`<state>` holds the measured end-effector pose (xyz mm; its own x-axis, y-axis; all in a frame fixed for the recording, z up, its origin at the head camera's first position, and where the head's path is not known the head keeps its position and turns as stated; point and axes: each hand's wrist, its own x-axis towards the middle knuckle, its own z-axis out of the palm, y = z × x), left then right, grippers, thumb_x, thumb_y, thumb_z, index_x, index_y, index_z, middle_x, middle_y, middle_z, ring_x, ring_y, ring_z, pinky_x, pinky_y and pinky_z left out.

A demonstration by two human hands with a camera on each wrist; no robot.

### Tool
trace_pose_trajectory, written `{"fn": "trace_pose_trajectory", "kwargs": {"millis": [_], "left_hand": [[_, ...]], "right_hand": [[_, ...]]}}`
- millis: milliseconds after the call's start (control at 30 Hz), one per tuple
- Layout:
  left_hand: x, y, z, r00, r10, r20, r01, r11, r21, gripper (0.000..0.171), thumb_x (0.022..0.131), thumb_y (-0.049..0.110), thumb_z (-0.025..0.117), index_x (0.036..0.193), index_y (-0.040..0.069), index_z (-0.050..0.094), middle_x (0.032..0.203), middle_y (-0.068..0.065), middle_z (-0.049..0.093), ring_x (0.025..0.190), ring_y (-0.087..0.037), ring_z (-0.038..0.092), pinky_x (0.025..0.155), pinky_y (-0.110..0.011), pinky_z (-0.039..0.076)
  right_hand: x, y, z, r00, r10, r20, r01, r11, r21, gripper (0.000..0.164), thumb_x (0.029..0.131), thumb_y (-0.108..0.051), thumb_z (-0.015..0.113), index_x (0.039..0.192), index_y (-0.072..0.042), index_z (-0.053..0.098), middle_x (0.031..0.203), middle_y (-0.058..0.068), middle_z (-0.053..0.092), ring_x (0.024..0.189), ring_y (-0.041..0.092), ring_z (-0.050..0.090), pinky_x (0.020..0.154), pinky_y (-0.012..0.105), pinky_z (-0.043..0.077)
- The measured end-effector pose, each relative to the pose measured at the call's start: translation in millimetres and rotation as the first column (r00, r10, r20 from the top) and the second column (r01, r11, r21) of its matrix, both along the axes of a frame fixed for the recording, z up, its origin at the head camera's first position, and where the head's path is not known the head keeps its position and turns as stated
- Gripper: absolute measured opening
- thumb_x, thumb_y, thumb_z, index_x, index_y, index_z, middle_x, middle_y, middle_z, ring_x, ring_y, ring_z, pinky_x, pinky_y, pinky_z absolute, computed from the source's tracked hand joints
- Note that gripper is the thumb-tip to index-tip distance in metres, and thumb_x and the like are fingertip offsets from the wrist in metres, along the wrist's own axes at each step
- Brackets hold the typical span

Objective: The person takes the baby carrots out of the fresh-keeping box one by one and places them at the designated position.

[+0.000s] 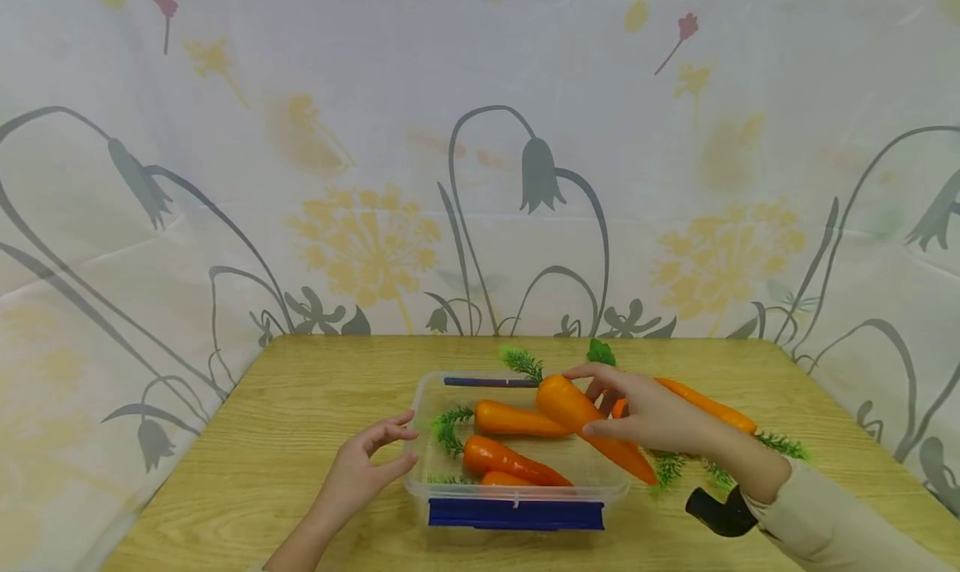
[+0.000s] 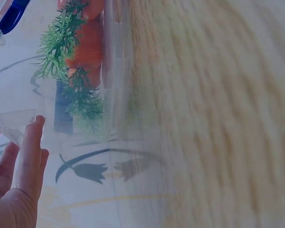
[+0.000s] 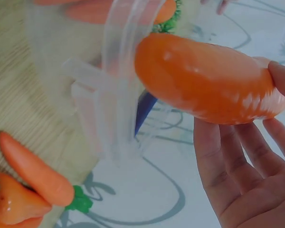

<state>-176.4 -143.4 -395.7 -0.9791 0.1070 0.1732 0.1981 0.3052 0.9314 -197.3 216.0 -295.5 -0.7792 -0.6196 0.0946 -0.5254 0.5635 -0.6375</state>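
Note:
My right hand (image 1: 656, 409) pinches a large orange toy carrot (image 1: 564, 401) between thumb and fingers over the right side of a clear plastic box (image 1: 611, 487). The carrot slants, its green top at the far rim and its tip past the right rim. In the right wrist view, the thumb lies on one side of the carrot (image 3: 204, 80) and the fingers on the other. My left hand (image 1: 363, 464) is at the box's left wall, fingers spread and fingertips right at the rim. Several carrots lie inside, including an orange one (image 1: 517, 418) and a redder one (image 1: 510, 462).
Right of the box lie more carrots (image 1: 708, 405) with green tops, partly hidden by my right arm. A black curved object (image 1: 722, 512) shows by the right sleeve. Blue clips (image 1: 516, 514) line the box's near and far sides. A flower-printed cloth (image 1: 495, 247) hangs behind the wooden table (image 1: 300, 397).

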Motion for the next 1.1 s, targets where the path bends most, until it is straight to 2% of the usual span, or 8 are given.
{"fn": "trace_pose_trajectory", "kwargs": {"millis": [167, 533, 800, 1100], "left_hand": [[0.5, 0.1, 0.3, 1.000, 0.003, 0.000, -0.003, 1.000, 0.007, 0.019, 0.080, 0.006, 0.072, 0.099, 0.005, 0.068, 0.129, -0.003, 0.055, 0.124, -0.032, 0.043, 0.102, -0.056, 0.030], [0.9, 0.1, 0.8, 1.000, -0.002, -0.005, 0.002, 1.000, 0.010, 0.018, 0.080, 0.007, 0.072, 0.098, 0.005, 0.068, 0.129, -0.003, 0.055, 0.124, -0.032, 0.043, 0.102, -0.056, 0.030], [0.9, 0.9, 0.7, 1.000, -0.010, -0.017, 0.010, 1.000, 0.019, 0.018, 0.081, 0.007, 0.072, 0.098, 0.005, 0.068, 0.129, -0.006, 0.055, 0.124, -0.033, 0.044, 0.101, -0.056, 0.031], [0.3, 0.3, -0.8, 1.000, -0.001, -0.013, 0.001, 1.000, 0.011, 0.018, 0.080, 0.007, 0.072, 0.098, 0.005, 0.068, 0.129, -0.005, 0.055, 0.124, -0.034, 0.043, 0.100, -0.058, 0.031]], "right_hand": [[-2.8, 15.8, -7.8, 1.000, -0.011, -0.020, 0.010, 0.999, -0.042, 0.057, 0.087, -0.025, 0.067, 0.136, -0.011, 0.043, 0.099, 0.006, 0.055, 0.079, 0.014, 0.055, 0.061, 0.030, 0.050], [-6.5, 44.5, -19.2, 0.991, -0.134, -0.014, 0.134, 0.990, -0.043, 0.058, 0.085, -0.026, 0.069, 0.134, -0.008, 0.043, 0.102, 0.010, 0.056, 0.083, 0.022, 0.055, 0.060, 0.031, 0.051], [-8.0, 59.8, -23.8, 0.979, -0.190, -0.073, 0.189, 0.982, -0.028, 0.059, 0.084, -0.026, 0.070, 0.133, -0.007, 0.045, 0.101, 0.009, 0.057, 0.078, 0.014, 0.057, 0.062, 0.030, 0.050], [-14.1, 82.6, -29.2, 0.952, -0.274, -0.137, 0.273, 0.962, -0.023, 0.055, 0.084, -0.024, 0.071, 0.131, -0.007, 0.048, 0.099, 0.007, 0.060, 0.078, 0.012, 0.057, 0.064, 0.029, 0.049]]}}
